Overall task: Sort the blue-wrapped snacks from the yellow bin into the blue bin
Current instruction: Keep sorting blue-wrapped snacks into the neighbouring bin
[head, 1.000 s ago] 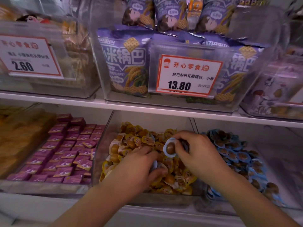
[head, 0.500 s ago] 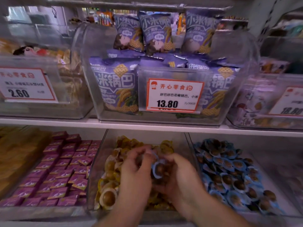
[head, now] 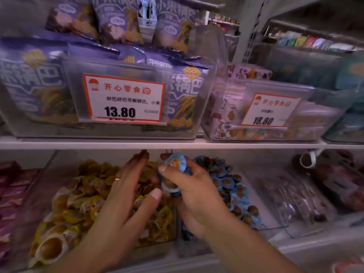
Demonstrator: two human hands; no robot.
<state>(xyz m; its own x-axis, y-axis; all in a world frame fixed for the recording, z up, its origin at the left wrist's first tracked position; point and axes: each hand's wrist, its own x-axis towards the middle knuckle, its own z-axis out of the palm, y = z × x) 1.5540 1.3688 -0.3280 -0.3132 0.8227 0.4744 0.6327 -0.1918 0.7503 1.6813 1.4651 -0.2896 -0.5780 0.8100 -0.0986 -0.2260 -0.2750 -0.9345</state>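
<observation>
On the lower shelf a clear bin of yellow-wrapped snacks [head: 78, 205] sits left of a clear bin of blue-wrapped snacks [head: 234, 186]. My right hand [head: 195, 196] grips a few blue-wrapped snacks [head: 175, 164], one held up by the fingertips and another lower in the palm, just over the wall between the two bins. My left hand [head: 122, 196] lies flat over the yellow pile with its fingers spread and holds nothing. Both hands hide part of the yellow pile.
The white shelf edge [head: 177, 144] runs close above the hands. On it stand clear bins of purple bags [head: 183, 91] with price tags 13.80 [head: 124, 99] and 18.80 [head: 269, 110]. Pink packets [head: 9, 194] lie at far left; dark-wrapped snacks [head: 291, 196] at right.
My right hand has lifted the blue-wrapped snacks up and to the right, toward the blue bin. My left hand has opened and flattened over the yellow pile. The view has shifted right.
</observation>
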